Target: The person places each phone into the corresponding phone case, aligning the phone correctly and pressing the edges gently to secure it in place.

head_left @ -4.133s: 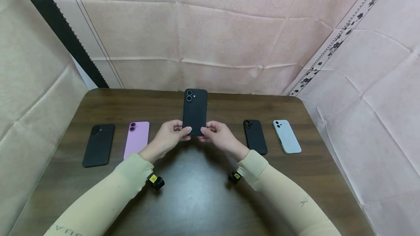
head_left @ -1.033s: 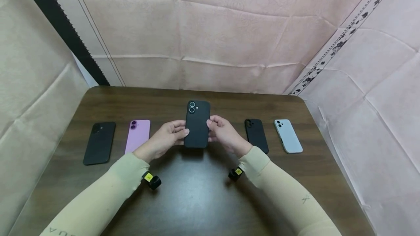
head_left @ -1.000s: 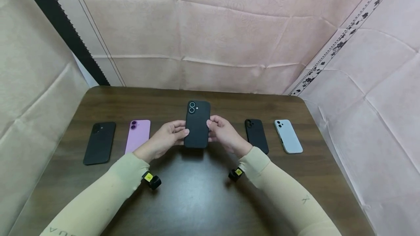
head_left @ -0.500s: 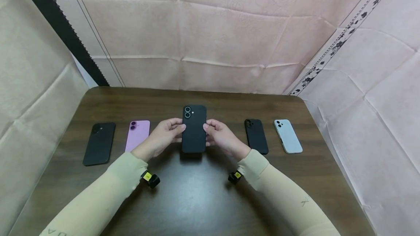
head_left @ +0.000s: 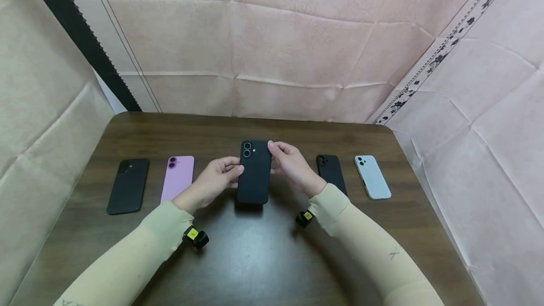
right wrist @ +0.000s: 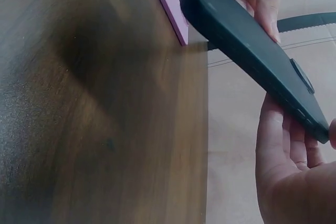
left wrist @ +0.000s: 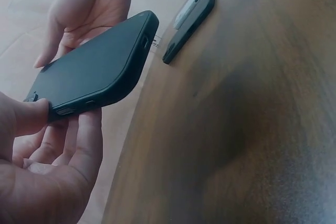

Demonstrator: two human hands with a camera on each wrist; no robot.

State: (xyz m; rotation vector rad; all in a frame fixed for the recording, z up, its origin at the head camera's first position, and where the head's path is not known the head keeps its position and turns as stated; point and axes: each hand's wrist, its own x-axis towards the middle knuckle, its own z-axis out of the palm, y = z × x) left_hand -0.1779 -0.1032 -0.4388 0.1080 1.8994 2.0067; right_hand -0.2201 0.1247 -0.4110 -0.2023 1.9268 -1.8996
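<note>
A smartphone in a dark case [head_left: 254,174] is held above the middle of the table, its camera side facing me. My left hand [head_left: 214,178] pinches its left edge, thumb on the back and fingers underneath. My right hand [head_left: 293,166] grips the upper right edge, with the thumb at the corner. In the left wrist view the cased phone [left wrist: 94,66] shows its port end and side buttons, clear of the tabletop. Seen from the right wrist, the same phone [right wrist: 247,51] tilts between both hands, and the right fingers [right wrist: 273,135] support its edge from below.
On the wooden table [head_left: 250,259], a black phone-shaped item [head_left: 128,186] and a purple phone [head_left: 178,176] lie at left. To the right are a black phone case or cased phone [head_left: 331,174] and a light blue phone [head_left: 372,177]. Pale cloth [head_left: 297,51] hangs behind.
The cased phone has come lower and nearer since the earliest frame. Both hands went from its bottom corners to its sides; lately the right hand slid up to the top right corner.
</note>
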